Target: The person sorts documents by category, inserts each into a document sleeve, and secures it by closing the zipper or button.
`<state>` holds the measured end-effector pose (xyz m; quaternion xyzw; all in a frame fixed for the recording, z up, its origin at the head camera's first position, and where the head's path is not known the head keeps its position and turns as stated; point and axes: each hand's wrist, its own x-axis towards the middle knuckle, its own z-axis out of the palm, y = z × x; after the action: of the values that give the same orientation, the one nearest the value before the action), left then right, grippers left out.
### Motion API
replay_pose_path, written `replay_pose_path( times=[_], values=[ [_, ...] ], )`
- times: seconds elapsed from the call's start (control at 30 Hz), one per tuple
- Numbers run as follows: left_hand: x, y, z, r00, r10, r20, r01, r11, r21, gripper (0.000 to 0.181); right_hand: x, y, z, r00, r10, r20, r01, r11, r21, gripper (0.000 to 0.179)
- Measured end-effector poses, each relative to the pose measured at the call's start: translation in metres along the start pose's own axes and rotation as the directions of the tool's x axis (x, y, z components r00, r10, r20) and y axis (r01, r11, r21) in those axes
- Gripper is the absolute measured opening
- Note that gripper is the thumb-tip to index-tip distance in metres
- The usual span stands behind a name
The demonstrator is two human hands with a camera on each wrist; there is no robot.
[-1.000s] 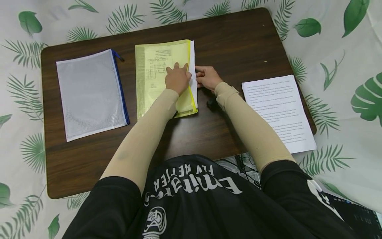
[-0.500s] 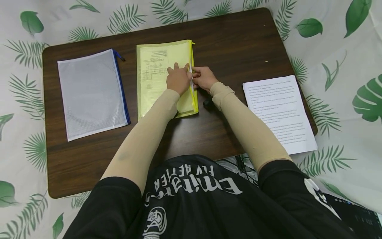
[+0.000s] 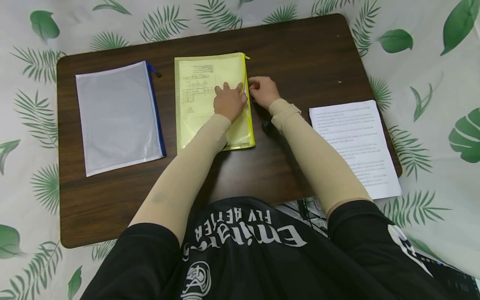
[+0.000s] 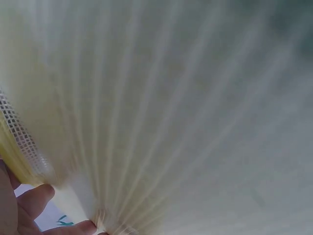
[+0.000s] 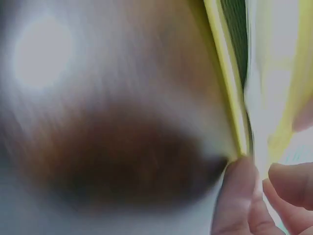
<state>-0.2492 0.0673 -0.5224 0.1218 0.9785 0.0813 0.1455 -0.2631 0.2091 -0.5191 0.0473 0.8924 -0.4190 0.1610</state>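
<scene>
A yellow zip pouch (image 3: 198, 121) lies on the dark wooden table, with printed paper (image 3: 196, 81) visible through its cover. My left hand (image 3: 229, 102) rests on the pouch near its right side, fingers spread. In the left wrist view, fingers (image 4: 36, 200) show beside yellow mesh and a blurred pale sheet. My right hand (image 3: 264, 91) is at the pouch's right edge. Its fingertips (image 5: 239, 169) hold the yellow zip edge (image 5: 229, 73) in the right wrist view, with white paper just inside. The thumb (image 5: 293, 183) stands a little apart there.
A clear mesh pouch with a blue zip (image 3: 118, 118) lies at the left. On the right, a stack of printed sheets (image 3: 352, 141) overhangs the table's edge (image 3: 398, 168). Cables (image 3: 305, 208) show below the near edge.
The white paper that stuck out past the yellow pouch's right edge now lies almost wholly inside. My right hand drew the edge around it. My left hand stayed on the pouch.
</scene>
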Motion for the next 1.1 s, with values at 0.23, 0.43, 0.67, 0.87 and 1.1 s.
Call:
replay_pose_path(
  times=[0.23,0.43,0.67,0.87,1.1],
  values=[
    [-0.003,0.006,0.011,0.995,0.091,0.035,-0.096,0.969,0.227,0.052,0.034,-0.004,-0.025,0.999,-0.031,-0.037,0.023,0.977,-0.211,0.045],
    [-0.014,0.026,0.022,0.989,0.093,0.112,-0.128,0.922,0.365,0.054,0.054,0.007,-0.037,0.999,-0.026,-0.019,0.018,0.94,-0.34,0.049],
    [-0.039,0.064,0.052,0.998,-0.038,0.042,0.035,0.996,0.085,0.047,0.057,0.032,-0.037,0.996,0.016,-0.085,-0.046,0.931,-0.361,0.041],
    [-0.053,0.098,0.089,0.998,0.019,0.051,-0.025,0.992,0.121,0.04,0.051,0.08,-0.025,0.988,0.091,-0.124,-0.145,0.826,-0.545,0.038],
    [-0.05,0.129,0.119,0.989,0.143,0.029,-0.144,0.931,0.334,0.044,0.053,0.13,-0.038,0.962,0.203,-0.182,-0.269,0.811,-0.52,0.044]
  ],
)
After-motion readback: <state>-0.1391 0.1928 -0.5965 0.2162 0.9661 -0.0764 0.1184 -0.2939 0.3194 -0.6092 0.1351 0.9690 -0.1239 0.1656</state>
